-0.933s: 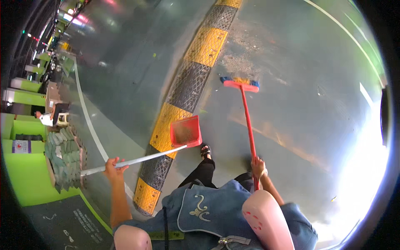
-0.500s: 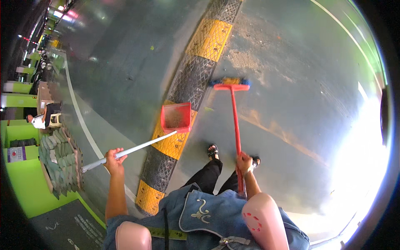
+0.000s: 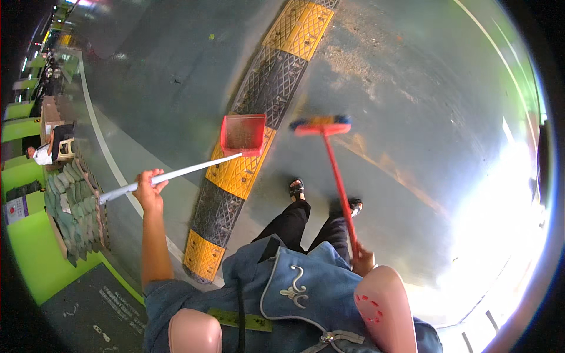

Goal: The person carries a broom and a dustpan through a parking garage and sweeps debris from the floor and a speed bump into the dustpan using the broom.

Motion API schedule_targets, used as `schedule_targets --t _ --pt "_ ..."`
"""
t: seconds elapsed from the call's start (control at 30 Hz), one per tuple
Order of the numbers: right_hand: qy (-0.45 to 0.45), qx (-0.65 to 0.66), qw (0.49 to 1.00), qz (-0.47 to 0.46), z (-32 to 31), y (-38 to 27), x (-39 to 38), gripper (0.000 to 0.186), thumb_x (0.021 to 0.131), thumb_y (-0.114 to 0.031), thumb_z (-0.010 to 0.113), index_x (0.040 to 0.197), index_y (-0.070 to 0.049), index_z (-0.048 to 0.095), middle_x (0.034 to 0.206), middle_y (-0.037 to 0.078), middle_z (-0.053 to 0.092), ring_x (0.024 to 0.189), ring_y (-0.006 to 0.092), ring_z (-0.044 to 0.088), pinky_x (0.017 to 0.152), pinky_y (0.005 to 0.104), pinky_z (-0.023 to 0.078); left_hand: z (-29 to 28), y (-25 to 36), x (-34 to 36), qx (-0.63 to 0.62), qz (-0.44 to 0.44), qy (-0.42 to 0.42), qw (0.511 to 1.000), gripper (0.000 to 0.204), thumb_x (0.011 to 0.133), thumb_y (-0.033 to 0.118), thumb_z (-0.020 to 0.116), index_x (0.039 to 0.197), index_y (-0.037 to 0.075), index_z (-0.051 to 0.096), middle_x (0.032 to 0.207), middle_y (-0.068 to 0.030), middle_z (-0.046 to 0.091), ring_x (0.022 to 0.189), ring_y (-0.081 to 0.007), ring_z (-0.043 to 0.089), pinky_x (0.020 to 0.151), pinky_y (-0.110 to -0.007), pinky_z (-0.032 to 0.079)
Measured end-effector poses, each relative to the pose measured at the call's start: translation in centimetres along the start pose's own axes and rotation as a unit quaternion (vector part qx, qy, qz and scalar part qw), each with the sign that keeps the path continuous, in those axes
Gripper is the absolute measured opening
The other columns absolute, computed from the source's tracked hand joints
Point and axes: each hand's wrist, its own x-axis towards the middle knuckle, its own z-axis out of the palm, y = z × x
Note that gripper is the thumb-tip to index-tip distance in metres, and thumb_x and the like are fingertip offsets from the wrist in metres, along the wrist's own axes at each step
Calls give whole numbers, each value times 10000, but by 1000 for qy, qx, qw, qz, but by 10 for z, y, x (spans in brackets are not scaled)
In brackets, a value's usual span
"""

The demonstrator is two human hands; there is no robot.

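My left hand (image 3: 149, 189) is closed round the pale handle (image 3: 176, 174) of a long-handled dustpan. Its red pan (image 3: 243, 135) rests on a yellow section of the speed bump (image 3: 262, 88), with some brownish dirt inside. Close to my body, my right hand (image 3: 364, 260) grips the red handle of a broom (image 3: 340, 188). The broom head (image 3: 321, 126), red with blue and yellowish bristles, is over the grey floor to the right of the speed bump, apart from the pan. My shoulder partly hides the right hand.
Loose dirt (image 3: 353, 67) lies on the floor beyond the broom. My sandalled feet (image 3: 296, 188) stand right of the speed bump. Stacked sandbags (image 3: 70, 203) are at the left, near a seated person (image 3: 50, 147). Bright glare covers the right side.
My right hand has drawn back toward my body, bringing the broom head nearer and away from the dirt. The dustpan stays on the speed bump; the whole view has shifted slightly.
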Motion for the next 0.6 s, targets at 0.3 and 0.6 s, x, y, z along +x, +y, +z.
schedule_targets --t 0.3,0.6 --pt "-142 -26 946 290 -6 -27 11 427 616 -47 549 1036 -63 477 612 67 540 485 84 494 424 220 403 -3 0 10 24 -20 33 999 189 630 128 524 786 61 441 708 -63 540 690 -204 552 544 -353 469" --pt "-14 117 980 161 50 -56 172 482 626 -15 467 1103 -32 396 446 36 448 317 115 418 287 239 342 -1 -2 1 25 -8 15 1000 145 637 116 514 747 54 444 694 -71 543 670 -193 553 527 -329 478"
